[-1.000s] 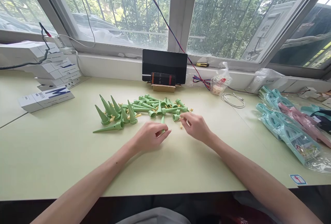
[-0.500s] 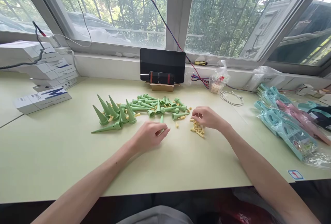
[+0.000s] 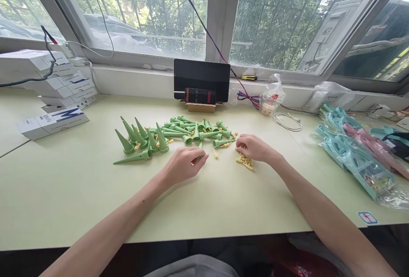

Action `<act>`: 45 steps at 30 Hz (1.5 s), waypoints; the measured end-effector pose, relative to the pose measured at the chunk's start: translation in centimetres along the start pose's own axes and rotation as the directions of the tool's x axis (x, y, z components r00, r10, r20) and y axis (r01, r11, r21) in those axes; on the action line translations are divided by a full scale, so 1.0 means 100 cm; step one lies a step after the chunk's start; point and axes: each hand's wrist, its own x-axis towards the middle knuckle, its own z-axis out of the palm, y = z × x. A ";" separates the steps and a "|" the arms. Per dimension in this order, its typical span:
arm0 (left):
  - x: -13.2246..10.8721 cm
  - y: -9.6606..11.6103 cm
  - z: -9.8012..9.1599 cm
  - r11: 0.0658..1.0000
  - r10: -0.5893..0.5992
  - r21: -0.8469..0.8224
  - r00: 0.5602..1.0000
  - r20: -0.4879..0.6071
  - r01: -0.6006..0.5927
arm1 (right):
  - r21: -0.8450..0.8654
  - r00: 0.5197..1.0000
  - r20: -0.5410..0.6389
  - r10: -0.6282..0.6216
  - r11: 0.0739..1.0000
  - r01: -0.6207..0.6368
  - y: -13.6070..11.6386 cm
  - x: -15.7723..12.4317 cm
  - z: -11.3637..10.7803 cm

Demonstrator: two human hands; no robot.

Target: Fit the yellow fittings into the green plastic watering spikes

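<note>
A heap of green plastic cone spikes (image 3: 179, 132) lies in the middle of the pale green table (image 3: 96, 191); some stand upright at its left. My left hand (image 3: 183, 165) rests on the table with its fingers closed round one green spike, whose tip pokes out toward the heap. My right hand (image 3: 254, 148) is curled over a small pile of yellow pegs (image 3: 245, 162), fingertips pinched together at the pile's far edge. One loose yellow peg (image 3: 215, 154) lies between my hands.
A dark tablet (image 3: 202, 79) and a phone (image 3: 200, 96) stand on a wooden holder at the back. White boxes (image 3: 53, 119) are stacked at the left. Teal and pink packaged goods (image 3: 354, 153) lie at the right, a coiled white cable (image 3: 287, 121) behind.
My right hand moved from the heap's right end out to the yellow pegs, which were hidden under it before. My left hand stayed put, holding the spike.
</note>
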 end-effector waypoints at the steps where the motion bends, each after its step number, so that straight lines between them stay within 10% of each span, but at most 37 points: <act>1: 0.000 0.000 -0.001 1.000 -0.010 0.001 1.000 -0.006 0.010 | -0.003 1.000 -0.001 0.002 1.000 -0.002 0.000 0.000 0.000; 14: 0.004 0.001 -0.002 1.000 -0.022 -0.016 0.999 -0.035 0.021 | 0.159 0.931 -0.364 -0.041 0.982 0.105 -0.033 0.001 0.009; 24: 0.003 -0.002 0.000 0.999 -0.045 -0.023 0.997 -0.060 0.044 | 0.406 0.972 -0.114 -0.206 0.883 0.235 -0.097 -0.011 0.045; 35: 0.003 -0.002 -0.001 0.999 -0.048 -0.025 0.997 -0.060 0.046 | 0.295 0.969 -0.242 0.046 0.955 0.028 -0.088 -0.003 0.050; 45: 0.003 -0.003 0.000 0.999 -0.036 -0.025 0.997 -0.062 0.035 | 0.395 0.972 -0.234 0.001 0.914 0.094 -0.088 -0.002 0.051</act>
